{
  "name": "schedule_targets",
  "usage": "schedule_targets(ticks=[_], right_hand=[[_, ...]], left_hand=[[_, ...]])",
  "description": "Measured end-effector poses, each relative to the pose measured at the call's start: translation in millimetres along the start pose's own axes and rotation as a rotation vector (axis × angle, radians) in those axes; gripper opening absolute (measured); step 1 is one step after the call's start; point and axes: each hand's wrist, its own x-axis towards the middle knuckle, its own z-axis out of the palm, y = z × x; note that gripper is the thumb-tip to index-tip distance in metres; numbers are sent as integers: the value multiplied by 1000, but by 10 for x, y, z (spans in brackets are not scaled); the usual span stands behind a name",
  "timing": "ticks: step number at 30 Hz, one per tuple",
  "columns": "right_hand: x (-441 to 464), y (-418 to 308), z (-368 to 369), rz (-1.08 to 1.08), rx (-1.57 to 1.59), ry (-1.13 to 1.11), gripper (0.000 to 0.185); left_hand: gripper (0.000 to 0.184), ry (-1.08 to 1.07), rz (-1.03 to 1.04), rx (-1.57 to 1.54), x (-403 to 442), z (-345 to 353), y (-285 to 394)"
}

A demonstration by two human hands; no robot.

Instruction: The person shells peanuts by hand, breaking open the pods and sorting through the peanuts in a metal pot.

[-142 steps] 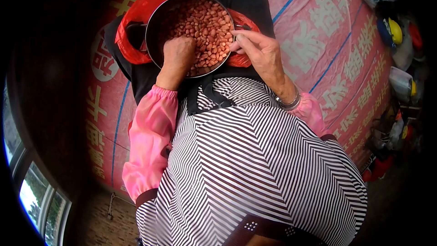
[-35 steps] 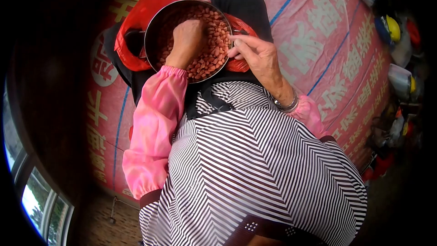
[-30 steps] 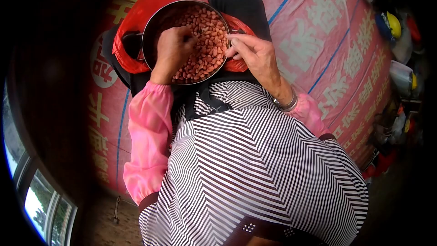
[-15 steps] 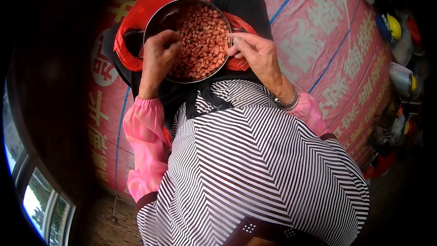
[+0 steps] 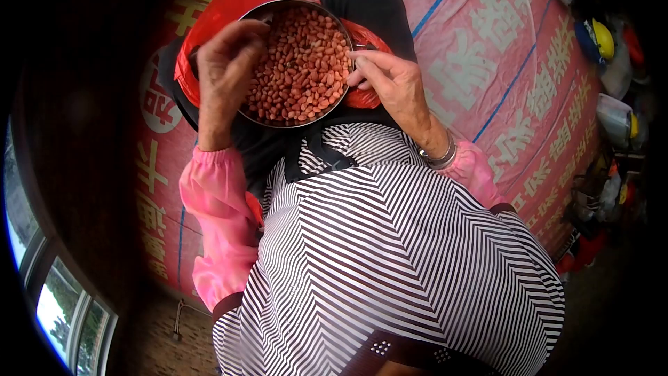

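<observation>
A round metal pot (image 5: 296, 125) full of reddish peanuts (image 5: 306, 63) rests on a red plastic bag (image 5: 223, 10) between my legs. My left hand (image 5: 233, 59) is over the pot's left rim, its fingers loosely bent and apart, with nothing visible between them. The undersides of its fingers are partly hidden. On the opposite side, my right hand (image 5: 393, 80) pinches the pot's right rim near its handle, thumb and index finger pressed together.
Under me lies a red sheet (image 5: 480, 49) with pale characters and blue lines. Bags and a yellow item (image 5: 602, 40) are piled at the far right. A window (image 5: 66, 299) stands at the lower left.
My left hand has moved out of the peanuts leftward to the pot's left rim, and its fingers have loosened, uncovering more peanuts. My right hand stays at the right rim.
</observation>
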Motion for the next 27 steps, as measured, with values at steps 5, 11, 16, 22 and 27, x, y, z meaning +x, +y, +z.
schedule_targets(ticks=[5,11,16,22,27], right_hand=[[-3,-11,-6,-12,-3,-9,24],[-7,-16,2,9,13,-2,24],[-6,-11,-2,-1,11,-2,24],[8,-35,-1,14,15,-4,24],[-5,-14,-7,12,18,5,24]], left_hand=[[20,97,151,244,362,-252,109],[20,178,161,805,706,-455,-53],[13,196,321,1079,653,-415,-167],[12,56,453,988,284,29,-115],[15,183,485,940,124,126,-145]])
